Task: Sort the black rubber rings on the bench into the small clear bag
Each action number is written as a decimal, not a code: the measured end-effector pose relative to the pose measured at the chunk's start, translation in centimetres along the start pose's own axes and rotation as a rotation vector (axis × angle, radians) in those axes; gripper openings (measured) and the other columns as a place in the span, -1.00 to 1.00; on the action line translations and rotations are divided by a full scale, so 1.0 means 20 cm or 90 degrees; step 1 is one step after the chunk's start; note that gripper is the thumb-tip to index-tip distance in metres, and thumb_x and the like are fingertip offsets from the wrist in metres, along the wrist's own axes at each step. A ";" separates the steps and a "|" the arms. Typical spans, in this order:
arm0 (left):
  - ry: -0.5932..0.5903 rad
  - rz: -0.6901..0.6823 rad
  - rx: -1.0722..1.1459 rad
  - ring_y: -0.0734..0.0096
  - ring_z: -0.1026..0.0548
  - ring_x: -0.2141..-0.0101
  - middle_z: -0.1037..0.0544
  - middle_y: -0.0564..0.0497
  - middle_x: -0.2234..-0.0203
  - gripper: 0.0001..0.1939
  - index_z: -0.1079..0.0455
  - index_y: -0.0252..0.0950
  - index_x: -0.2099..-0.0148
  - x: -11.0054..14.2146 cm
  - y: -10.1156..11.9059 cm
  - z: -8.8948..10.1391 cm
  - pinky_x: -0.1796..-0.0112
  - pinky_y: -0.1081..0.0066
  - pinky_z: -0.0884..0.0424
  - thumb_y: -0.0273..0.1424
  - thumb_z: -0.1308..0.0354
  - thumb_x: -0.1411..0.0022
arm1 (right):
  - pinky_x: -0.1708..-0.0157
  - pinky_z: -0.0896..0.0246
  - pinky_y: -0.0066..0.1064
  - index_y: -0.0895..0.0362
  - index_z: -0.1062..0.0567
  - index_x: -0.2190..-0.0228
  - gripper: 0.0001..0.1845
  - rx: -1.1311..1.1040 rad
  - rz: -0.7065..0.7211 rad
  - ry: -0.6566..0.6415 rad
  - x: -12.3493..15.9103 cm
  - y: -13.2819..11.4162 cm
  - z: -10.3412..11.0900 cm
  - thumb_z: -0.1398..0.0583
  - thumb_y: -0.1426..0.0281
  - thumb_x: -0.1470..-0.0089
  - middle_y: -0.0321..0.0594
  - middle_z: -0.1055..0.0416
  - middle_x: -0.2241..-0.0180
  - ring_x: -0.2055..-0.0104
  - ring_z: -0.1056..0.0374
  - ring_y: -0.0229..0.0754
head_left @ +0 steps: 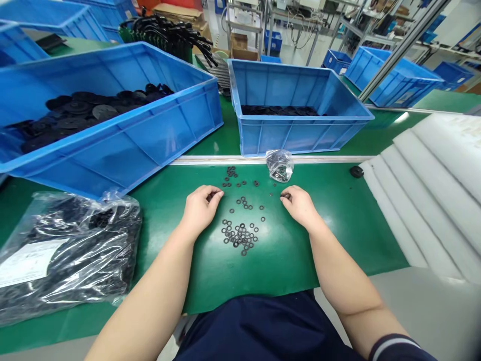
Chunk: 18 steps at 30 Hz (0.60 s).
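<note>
My left hand (203,208) is curled closed over the green table, left of the loose rings, with small dark pieces showing between thumb and fingers. Across from it, my right hand (301,206) pinches a small black part, mostly hidden by the fingertips. Between and below the hands lies a cluster of small black rings (242,235), some overlapping. A few more rings (244,202) are scattered above it, and a small group of thicker black rings (231,172) sits farther back. A clear plastic bag (280,164) with small dark parts stands just beyond my right hand.
Two blue bins, a left one (158,133) and a right one (300,133), hold black parts behind the work area. A large clear bag of black parts (86,260) lies at left. White foam sheets (424,200) are stacked at right, near a black round piece (356,171).
</note>
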<state>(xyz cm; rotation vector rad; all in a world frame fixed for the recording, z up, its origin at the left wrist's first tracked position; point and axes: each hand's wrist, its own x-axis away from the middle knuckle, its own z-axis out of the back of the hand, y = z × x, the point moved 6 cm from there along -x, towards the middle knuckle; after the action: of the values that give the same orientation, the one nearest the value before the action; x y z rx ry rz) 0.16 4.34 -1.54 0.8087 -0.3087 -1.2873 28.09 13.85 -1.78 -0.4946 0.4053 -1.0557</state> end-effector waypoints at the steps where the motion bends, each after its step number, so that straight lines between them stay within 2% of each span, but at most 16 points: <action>1: -0.022 0.000 0.013 0.31 -0.47 0.39 -0.54 -0.01 0.42 -0.77 -0.49 -0.24 0.27 0.00 -0.01 0.01 0.27 0.31 -0.40 -0.22 -0.10 -0.25 | 0.22 -0.28 -0.36 0.12 -0.54 0.34 -0.90 -0.037 0.001 -0.004 0.01 -0.01 -0.01 -0.23 0.51 -0.07 -0.26 -0.44 0.36 0.34 -0.37 -0.21; 5: -0.078 -0.024 0.015 0.27 -0.50 0.36 -0.57 -0.02 0.40 -0.77 -0.51 -0.23 0.23 0.00 -0.02 0.02 0.24 0.30 -0.42 -0.19 -0.19 -0.17 | 0.27 -0.29 -0.40 0.12 -0.55 0.34 -0.92 -0.147 0.037 -0.035 0.04 -0.12 -0.07 -0.26 0.49 -0.07 -0.28 -0.43 0.35 0.36 -0.36 -0.26; 10: -0.109 -0.017 -0.028 0.26 -0.50 0.38 -0.59 -0.01 0.39 -0.79 -0.51 -0.19 0.27 0.01 -0.02 0.06 0.29 0.30 -0.41 -0.17 -0.19 -0.18 | 0.23 -0.28 -0.40 0.10 -0.56 0.34 -0.89 -0.128 0.081 -0.077 0.07 -0.22 -0.13 -0.27 0.54 -0.08 -0.28 -0.42 0.35 0.31 -0.36 -0.24; 18: -0.271 0.076 -0.012 0.32 -0.48 0.46 -0.56 0.06 0.50 -0.72 -0.50 -0.20 0.28 0.06 -0.07 0.10 0.41 0.36 -0.35 -0.13 -0.31 -0.04 | 0.19 -0.25 -0.38 0.09 -0.61 0.38 -0.87 -0.101 0.076 -0.069 0.05 -0.21 -0.17 -0.30 0.56 -0.07 -0.26 -0.47 0.35 0.26 -0.37 -0.20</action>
<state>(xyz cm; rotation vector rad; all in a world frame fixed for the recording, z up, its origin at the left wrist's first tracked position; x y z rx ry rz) -1.68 2.46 -1.40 0.4861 -0.6727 -1.3398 23.66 10.58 -2.22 -0.6578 0.4197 -0.8808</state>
